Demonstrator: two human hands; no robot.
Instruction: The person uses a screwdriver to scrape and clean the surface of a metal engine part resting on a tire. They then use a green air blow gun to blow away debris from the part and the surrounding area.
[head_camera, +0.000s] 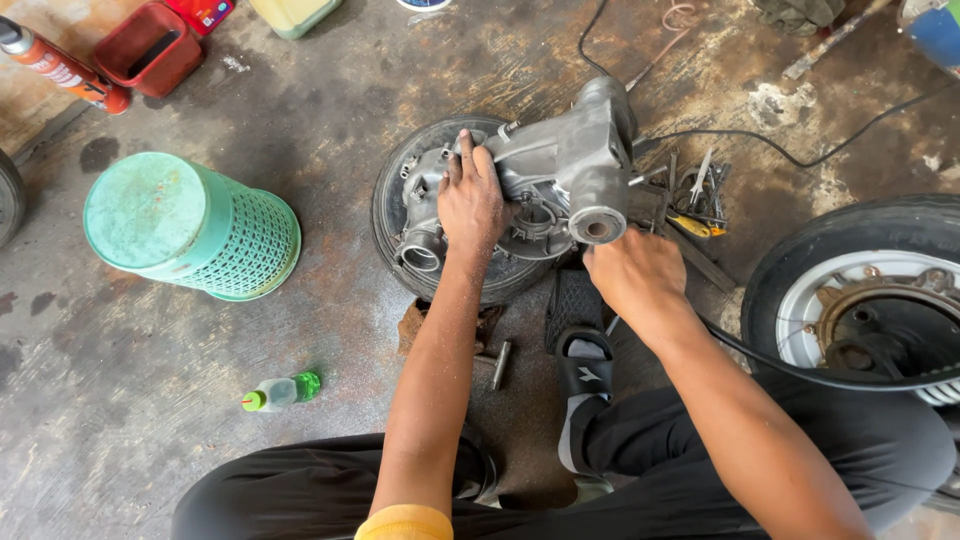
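A grey metal engine casing (560, 165) lies on top of a small black tyre (390, 205) on the stained concrete floor. My left hand (470, 195) presses flat on the left part of the casing, fingers spread over it. My right hand (635, 272) is closed just below the casing's round tube end (598, 226); whatever it grips is hidden under the fingers. My foot in a black sandal (585, 365) rests in front of the tyre.
An upturned green plastic basket (190, 225) stands at the left. A small green-capped bottle (282, 391) lies near my knee. Loose tools (695, 195) sit right of the casing. A wheel with a white rim (860, 300) is at the right. A red container (150, 45) and a spray can (60, 68) are at top left.
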